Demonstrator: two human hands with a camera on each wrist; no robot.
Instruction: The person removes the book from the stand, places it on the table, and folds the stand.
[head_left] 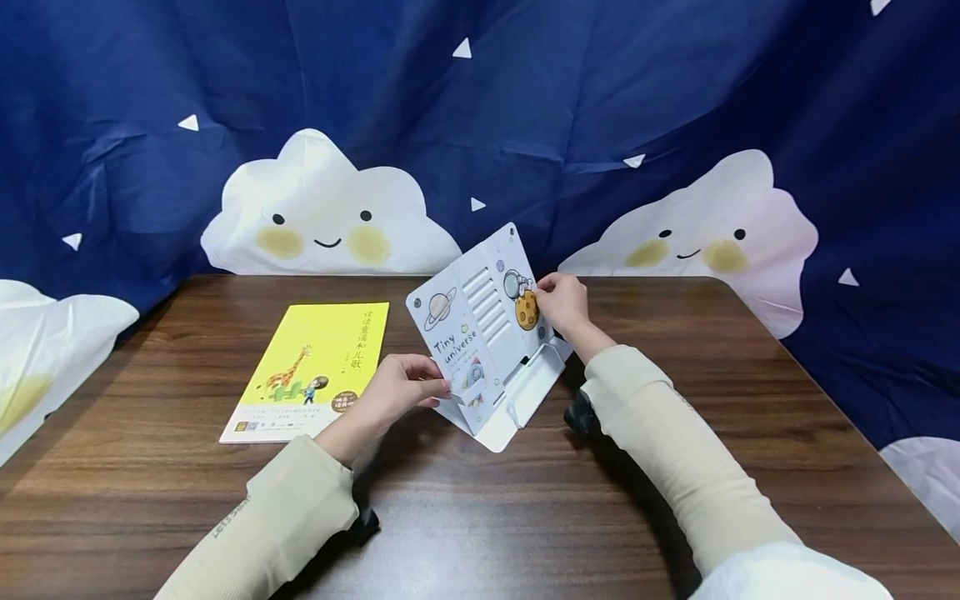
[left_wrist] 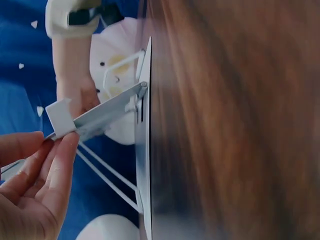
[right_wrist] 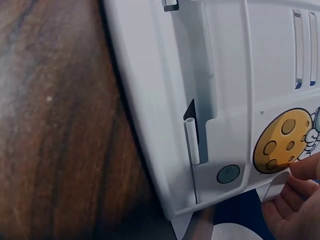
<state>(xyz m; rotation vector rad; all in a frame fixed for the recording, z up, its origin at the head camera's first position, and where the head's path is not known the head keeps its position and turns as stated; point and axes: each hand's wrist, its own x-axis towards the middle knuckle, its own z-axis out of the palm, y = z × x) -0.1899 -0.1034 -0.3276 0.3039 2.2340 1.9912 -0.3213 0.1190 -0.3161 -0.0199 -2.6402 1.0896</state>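
The stand [head_left: 487,354] looks smooth metal, the table [head_left: 480,517] glossy wood, the backdrop [head_left: 525,100] cloth.

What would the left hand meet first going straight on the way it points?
The tilted panel of the white stand: the left hand pinches its edge, so they are touching. Beyond it, the right hand seems roughly in line, but depth is unclear.

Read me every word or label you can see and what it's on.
"Tiny universe": white stand
"读读童谣和儿歌": yellow book
Too small to read: book's bottom print and round badge, stand's finer lettering.
Too blurred: print on left sleeve.
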